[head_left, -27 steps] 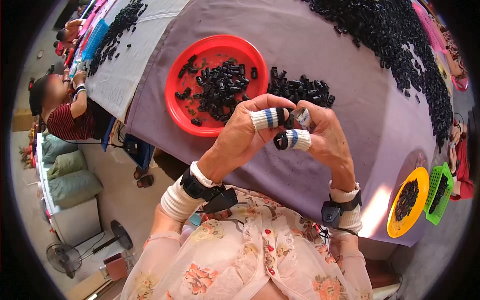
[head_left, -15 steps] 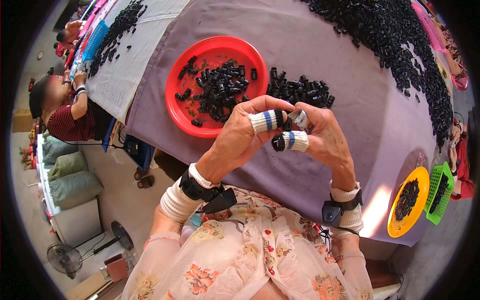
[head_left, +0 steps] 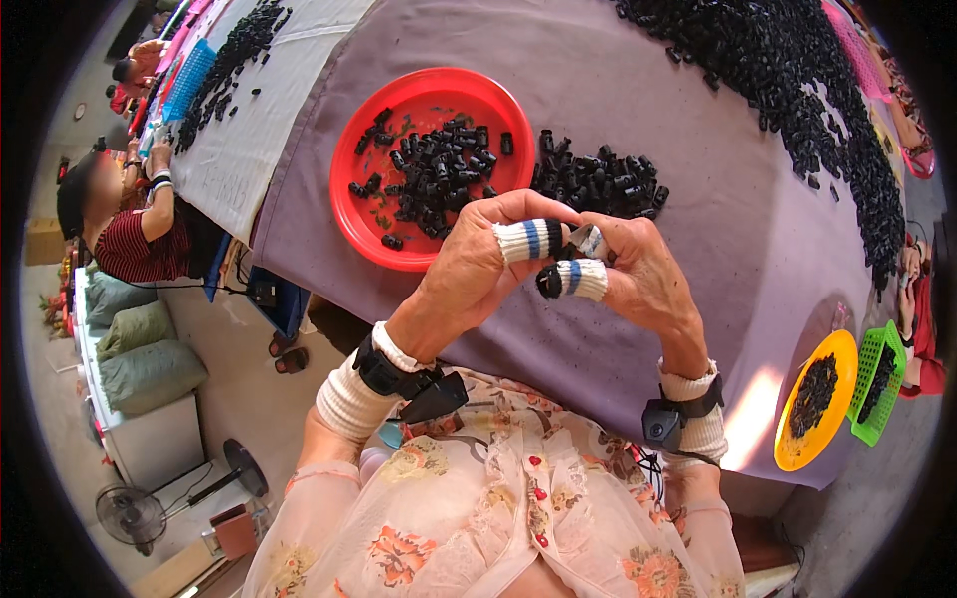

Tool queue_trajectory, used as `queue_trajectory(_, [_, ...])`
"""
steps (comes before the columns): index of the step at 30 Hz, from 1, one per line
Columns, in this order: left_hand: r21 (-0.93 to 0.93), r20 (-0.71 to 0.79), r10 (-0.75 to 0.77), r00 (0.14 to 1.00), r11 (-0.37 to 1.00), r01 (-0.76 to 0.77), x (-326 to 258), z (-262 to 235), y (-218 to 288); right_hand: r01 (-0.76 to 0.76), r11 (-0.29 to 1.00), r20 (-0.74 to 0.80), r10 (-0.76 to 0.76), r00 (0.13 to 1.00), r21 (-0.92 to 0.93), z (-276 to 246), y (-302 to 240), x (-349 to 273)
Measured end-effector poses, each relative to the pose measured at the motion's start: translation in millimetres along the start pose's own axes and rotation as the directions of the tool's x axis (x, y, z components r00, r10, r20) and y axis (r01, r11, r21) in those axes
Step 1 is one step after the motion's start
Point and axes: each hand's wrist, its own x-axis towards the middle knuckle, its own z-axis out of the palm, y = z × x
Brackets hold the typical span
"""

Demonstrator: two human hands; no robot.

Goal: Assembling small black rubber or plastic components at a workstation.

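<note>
- Above the near edge of the desk [head_left: 698, 130], your left hand [head_left: 469, 274] and right hand [head_left: 643, 279] meet, sleeved fingers [head_left: 528, 239] pinched narrowly on a small black part [head_left: 550, 282] held in the air between them.
- That part could slip, I judge, because the fabric sleeves dull your grip, and it would fall past the desk's edge into your lap.
- Just beyond your hands sits a red plate [head_left: 349, 204] of black parts, with a loose pile [head_left: 598, 179] beside it; an elbow swing could scatter either.
- Along the far right edge runs a long heap of parts [head_left: 797, 90].
- At the right corner stand a yellow bowl [head_left: 797, 439] and a green basket [head_left: 877, 374], well apart.
- At the far left edge another person [head_left: 130, 229] works.
</note>
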Motion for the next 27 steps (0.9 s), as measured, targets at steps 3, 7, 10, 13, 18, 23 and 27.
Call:
queue_trajectory(3, [0.016, 0.012, 0.012, 1.0, 1.0, -0.013, 2.1, -1.8, -0.7, -0.046, 0.997, 0.039, 0.044, 0.998, 0.054, 1.7, 1.7, -0.6])
queue_trajectory(7, [-0.139, 0.028, -0.016, 0.999, 0.99, 0.02, 4.9, -2.7, -3.4, 0.019, 0.998, -0.047, -0.016, 0.999, 0.054, -2.3, -3.0, -0.1])
queue_trajectory(10, [-0.231, 0.05, -0.032, 0.998, 0.972, 0.043, 5.4, -5.3, -6.0, 0.001, 0.999, -0.1, 0.002, 0.995, 0.036, -5.8, -0.5, 0.2])
queue_trajectory(13, [-0.262, 0.06, -0.022, 0.998, 0.964, 0.037, 4.0, -4.3, -6.6, -0.001, 1.0, -0.098, 0.001, 0.995, -0.005, -5.6, -0.2, 0.8])
queue_trajectory(18, [-0.29, 0.124, -0.026, 0.992, 0.955, 0.062, 3.3, -4.3, -6.4, -0.035, 0.998, -0.053, 0.038, 0.998, 0.052, -3.2, 0.4, 2.3])
queue_trajectory(23, [-0.297, 0.082, -0.028, 0.996, 0.954, 0.051, 3.4, 1.5, -5.9, -0.012, 0.999, -0.044, 0.013, 0.999, 0.042, -2.4, 3.0, 2.7])
queue_trajectory(27, [-0.299, 0.085, -0.024, 0.996, 0.953, 0.049, 3.8, -2.0, -7.3, -0.031, 0.999, -0.024, 0.032, 0.999, 0.035, -2.7, 2.4, 2.9])
